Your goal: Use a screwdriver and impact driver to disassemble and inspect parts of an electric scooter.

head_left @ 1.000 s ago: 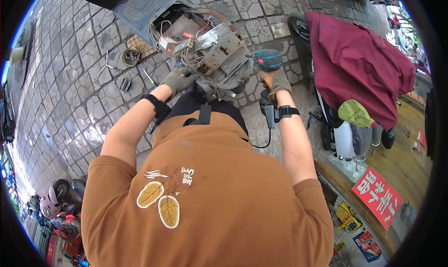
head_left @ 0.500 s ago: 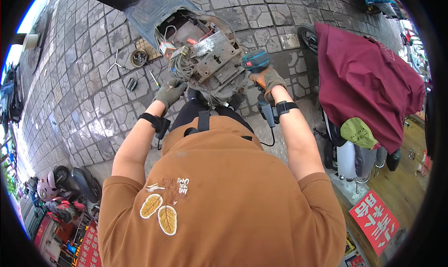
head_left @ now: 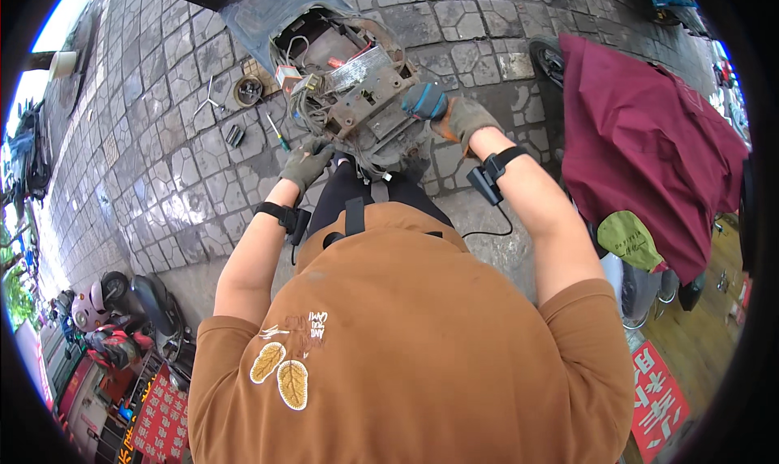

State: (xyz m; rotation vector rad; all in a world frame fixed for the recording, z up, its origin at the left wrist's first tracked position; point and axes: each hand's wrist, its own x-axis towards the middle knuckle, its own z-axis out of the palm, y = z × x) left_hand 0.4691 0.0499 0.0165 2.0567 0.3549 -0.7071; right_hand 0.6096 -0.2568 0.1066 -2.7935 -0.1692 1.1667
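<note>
Dirty grey scooter body, opened up, with rusty metal frame; straight ahead on grey stone paving; work judged partway.
Dark-blue rounded power tool clasped in gloved right hand, just beside frame's right end. Gloved left hand near loose grey cable bundle; grip there impossible to tell. Apparently done: flat grey panel open, interior exposed. Apparently left: cables untidied, frame uncovered. On paving, left: round pan of small metal parts, yellow-green-handled screwdriver, three-armed metal wrench. Far right: maroon fabric cover.
</note>
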